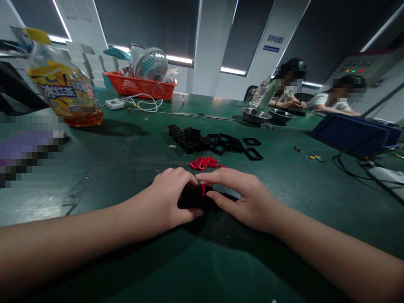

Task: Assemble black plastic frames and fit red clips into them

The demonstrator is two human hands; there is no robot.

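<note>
Your left hand and right hand pinch closed on a small black plastic housing with a red frame at its top, near centre on the green table. It looks light, stiff and a bit slick, so grip its outer edges. Spare red frames lie just beyond.

Both hands, the left hand and the right hand, meet on a black part pressed against the green bench, a red piece showing between the fingertips. At twelve o'clock lie red frames, then black frames (loosely heaped). A bottle stands at ten o'clock.
</note>
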